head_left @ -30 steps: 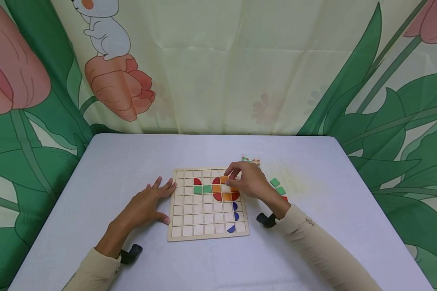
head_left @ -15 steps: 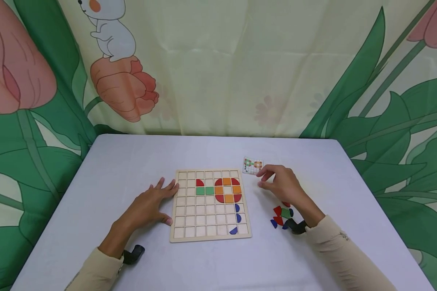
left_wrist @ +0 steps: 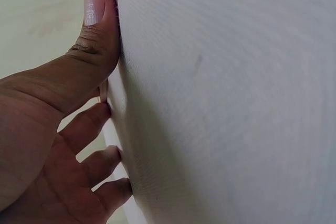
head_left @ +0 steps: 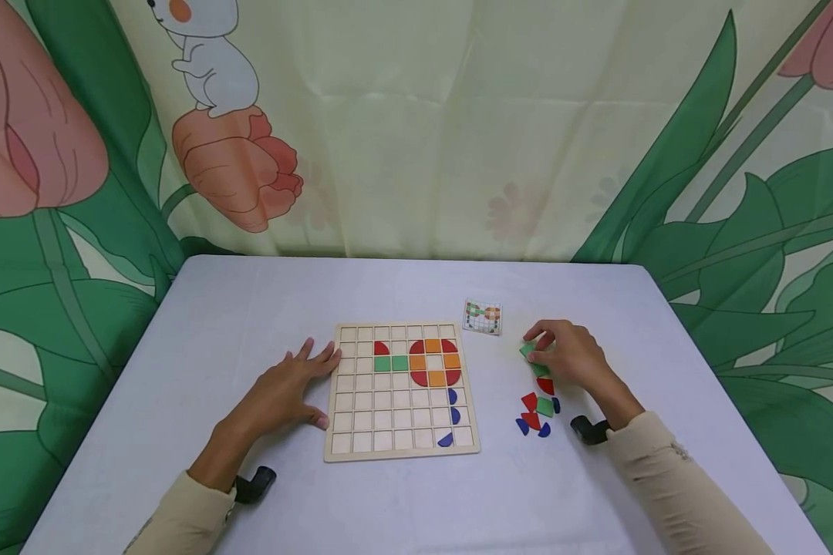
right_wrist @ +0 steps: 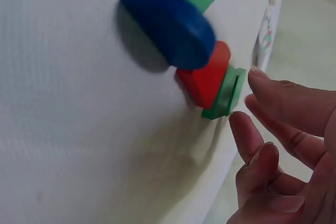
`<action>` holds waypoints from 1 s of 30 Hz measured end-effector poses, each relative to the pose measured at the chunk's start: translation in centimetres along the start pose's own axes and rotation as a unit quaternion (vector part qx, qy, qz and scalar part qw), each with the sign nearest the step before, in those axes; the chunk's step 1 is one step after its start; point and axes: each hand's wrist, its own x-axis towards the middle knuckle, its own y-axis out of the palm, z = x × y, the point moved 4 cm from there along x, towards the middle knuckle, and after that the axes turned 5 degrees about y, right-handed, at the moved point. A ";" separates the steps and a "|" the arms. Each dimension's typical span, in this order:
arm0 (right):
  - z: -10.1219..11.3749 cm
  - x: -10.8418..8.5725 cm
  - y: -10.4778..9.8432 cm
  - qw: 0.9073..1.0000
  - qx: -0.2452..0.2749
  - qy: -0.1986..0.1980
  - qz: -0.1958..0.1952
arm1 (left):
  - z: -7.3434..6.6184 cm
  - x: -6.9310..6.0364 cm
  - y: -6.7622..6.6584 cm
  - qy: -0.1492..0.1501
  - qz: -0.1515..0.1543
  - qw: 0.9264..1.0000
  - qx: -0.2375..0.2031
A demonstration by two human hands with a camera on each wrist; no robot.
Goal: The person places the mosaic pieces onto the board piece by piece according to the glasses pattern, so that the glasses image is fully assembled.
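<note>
The person wears long sleeves the colour of sand: the left sleeve (head_left: 177,515) and the right sleeve (head_left: 690,489) both end in a cuff near the wrist, and the right one has little wrinkles and a small mark too tiny to make out. On each wrist sits a black camera, bent like a short, fat pipe, so the left camera (head_left: 257,486) and the right camera (head_left: 587,430) look alike. The left thumb has a smooth, shiny nail (left_wrist: 95,6).
</note>
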 end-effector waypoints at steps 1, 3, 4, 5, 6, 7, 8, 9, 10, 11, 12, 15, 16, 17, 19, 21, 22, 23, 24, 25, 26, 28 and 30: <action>-0.2 0.1 0.0 1.000 -0.005 0.003 0.002 | 0.0 0.0 0.0 0.000 0.000 1.000 0.000; -0.4 0.3 0.1 1.000 -0.012 0.009 0.007 | 0.0 0.0 0.0 0.002 -0.002 1.000 -0.001; -0.4 0.4 0.2 1.000 -0.013 0.010 0.010 | 0.1 0.0 0.0 0.002 -0.003 1.000 0.000; -0.5 0.5 0.2 1.000 -0.014 0.010 0.013 | 0.1 0.0 0.0 0.003 -0.004 1.000 0.000; -0.5 0.6 0.2 1.000 -0.013 0.010 0.015 | 0.1 0.0 0.0 0.004 -0.005 1.000 0.000; -0.5 0.7 0.2 1.000 -0.012 0.010 0.017 | 0.1 0.0 0.0 0.005 -0.006 1.000 0.001; -0.5 0.8 0.2 1.000 -0.009 0.009 0.018 | 0.1 0.0 0.1 0.005 -0.006 1.000 0.001; -0.5 0.9 0.2 1.000 -0.005 0.009 0.019 | 0.1 0.0 0.1 0.005 -0.006 1.000 0.001; -0.5 0.9 0.2 1.000 -0.002 0.009 0.018 | 0.1 0.0 0.1 0.005 -0.006 1.000 0.001; -0.5 0.9 0.2 1.000 0.001 0.008 0.017 | 0.1 0.0 0.1 0.004 -0.005 1.000 0.001; -0.4 1.0 0.2 1.000 0.003 0.007 0.014 | 0.1 0.0 0.1 0.004 -0.004 1.000 0.002; -0.3 0.8 0.2 1.000 0.010 0.001 0.004 | 0.0 0.1 0.2 0.003 -0.002 1.000 0.003; -0.1 0.8 0.2 1.000 0.012 -0.003 -0.001 | 0.0 0.1 0.2 0.002 -0.001 1.000 0.003; 0.0 0.7 0.2 1.000 0.017 -0.007 -0.005 | 0.0 0.1 0.2 0.001 -0.002 1.000 0.004; 0.4 0.6 0.3 0.999 0.026 -0.016 -0.012 | 0.0 0.0 0.2 -0.001 -0.002 1.000 0.003; 0.9 0.5 0.5 0.999 0.037 -0.024 -0.017 | 0.0 0.0 0.2 -0.003 -0.002 1.000 0.003; 1.2 0.5 0.6 0.999 0.043 -0.027 -0.018 | 0.0 0.0 0.2 -0.004 -0.003 1.000 0.003; 1.6 0.5 0.7 0.998 0.048 -0.032 -0.020 | 0.0 0.0 0.1 -0.004 -0.003 1.000 0.003; 2.0 0.4 0.8 0.998 0.050 -0.036 -0.021 | 0.0 0.0 0.1 -0.005 -0.003 1.000 0.003; 2.4 0.4 1.0 0.997 0.053 -0.041 -0.023 | 0.0 0.0 0.1 -0.005 -0.003 1.000 0.002; 2.8 0.5 1.1 0.997 0.056 -0.046 -0.025 | 0.0 0.0 0.1 -0.005 -0.003 1.000 0.003; 3.7 0.4 1.4 0.996 0.063 -0.057 -0.031 | 0.0 0.0 0.2 -0.004 -0.004 1.000 0.003; 4.5 0.5 1.6 0.995 0.070 -0.068 -0.035 | 0.0 0.1 0.2 -0.005 -0.003 1.000 0.003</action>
